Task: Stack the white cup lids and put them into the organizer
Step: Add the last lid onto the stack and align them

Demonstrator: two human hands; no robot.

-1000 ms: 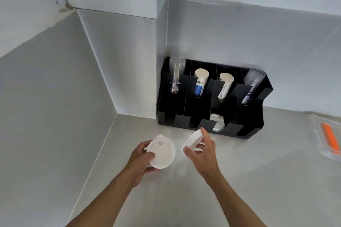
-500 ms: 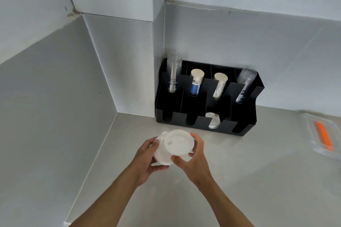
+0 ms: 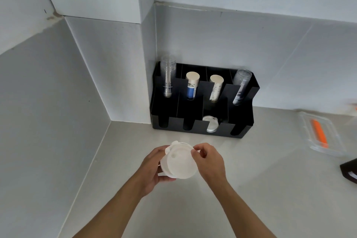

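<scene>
Two white cup lids (image 3: 179, 162) lie one over the other between my hands, above the counter. My left hand (image 3: 152, 168) grips them from the left and underneath. From the right, my right hand (image 3: 209, 162) pinches the upper lid's edge with its fingertips. The black organizer (image 3: 241, 121) stands in the corner behind them. Another white lid (image 3: 211, 125) sits upright in its third front slot. Its back slots hold stacks of clear and paper cups.
A clear plastic tray (image 3: 309, 121) with an orange item lies on the counter (image 3: 251, 179) at the right. A dark object (image 3: 349, 170) shows at the right edge. Walls close in on the left and behind.
The right hand brought its lid over the left hand's lid and set it on top. Both hands now hold the pair together, a little nearer to me.
</scene>
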